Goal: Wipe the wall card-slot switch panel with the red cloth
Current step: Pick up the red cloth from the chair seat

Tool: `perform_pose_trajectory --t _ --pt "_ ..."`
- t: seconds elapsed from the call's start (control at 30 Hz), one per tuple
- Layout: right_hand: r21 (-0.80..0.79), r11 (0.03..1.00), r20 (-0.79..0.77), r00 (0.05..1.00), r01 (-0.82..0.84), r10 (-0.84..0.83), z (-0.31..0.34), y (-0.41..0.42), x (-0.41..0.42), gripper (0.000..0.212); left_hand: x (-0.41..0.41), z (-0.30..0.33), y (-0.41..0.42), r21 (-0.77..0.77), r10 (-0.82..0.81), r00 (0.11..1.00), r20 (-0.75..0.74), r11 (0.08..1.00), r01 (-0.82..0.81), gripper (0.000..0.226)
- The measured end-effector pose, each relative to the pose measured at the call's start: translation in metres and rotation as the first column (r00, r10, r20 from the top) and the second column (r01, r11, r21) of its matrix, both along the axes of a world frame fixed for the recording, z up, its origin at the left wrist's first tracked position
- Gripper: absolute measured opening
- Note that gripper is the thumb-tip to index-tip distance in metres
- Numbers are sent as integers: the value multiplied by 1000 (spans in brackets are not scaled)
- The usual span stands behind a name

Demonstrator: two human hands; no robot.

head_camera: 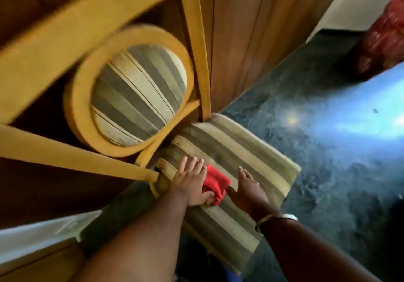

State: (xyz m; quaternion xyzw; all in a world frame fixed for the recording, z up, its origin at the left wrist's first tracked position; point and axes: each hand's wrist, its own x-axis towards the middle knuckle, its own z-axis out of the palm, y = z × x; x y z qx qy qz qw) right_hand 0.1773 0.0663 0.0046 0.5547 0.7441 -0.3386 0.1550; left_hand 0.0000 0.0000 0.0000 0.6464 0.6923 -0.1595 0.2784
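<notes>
The red cloth [216, 183] lies bunched on the striped seat cushion [251, 150] of a wooden chair. My left hand [190, 181] rests flat on the cushion just left of the cloth, fingers spread, thumb touching the cloth's lower edge. My right hand [249, 189] lies flat on the cushion just right of the cloth, fingers apart, a ring on one finger and a bangle at the wrist. Neither hand has closed around the cloth. The wall card-slot switch panel is not in view.
The chair's yellow wooden frame [194, 41] and round striped backrest [140, 93] fill the left. Brown wood panelling [251, 30] stands behind it. A dark speckled floor [328, 150] with bright glare spreads to the right. A red mesh bag [384, 39] sits at the upper right.
</notes>
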Motion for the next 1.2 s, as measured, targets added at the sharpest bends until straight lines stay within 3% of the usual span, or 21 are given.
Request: perform_pose_trajectory --t 0.1,0.23,0.37,0.43,0.5,0.53,0.57,0.77,0.9,1.0,1.2 --pt "-30 999 -62 998 15 -17 -48 3 -8 71 4 -48 -3 -39 132 990 -49 990 -133 86" --pt "-17 999 -56 998 35 -36 -84 12 -23 57 -1 -87 -3 24 292 956 -34 956 -292 82" --pt "-82 996 23 999 -40 42 -92 12 -36 35 7 -100 -5 92 375 924 76 920 -381 48" --pt "-155 988 8 1000 -7 8 -84 11 -37 22 17 -90 -7 40 530 825 196 837 -546 37" --pt "-150 987 -68 996 50 -60 -68 16 -35 18 22 -71 -6 -90 716 604 350 667 -739 29" --pt "-114 991 -114 990 71 -84 -52 21 -36 19 20 -54 -3 -135 748 521 412 615 -777 25" --pt "-78 994 -157 983 81 -92 -37 27 -36 19 16 -39 1 -139 747 493 445 602 -787 24" --pt "61 982 -412 900 179 -139 110 81 -66 12 -18 110 61 93 604 452 656 530 -843 35" --pt "230 962 -584 812 148 15 239 120 -103 16 -48 237 95 370 499 586 638 469 -802 28" --pt "376 922 -651 735 95 190 356 135 -138 18 -81 353 102 528 385 640 665 363 -767 20" --pt "615 788 -709 423 -23 565 556 84 -242 22 -173 560 12 778 274 762 587 68 -624 15"
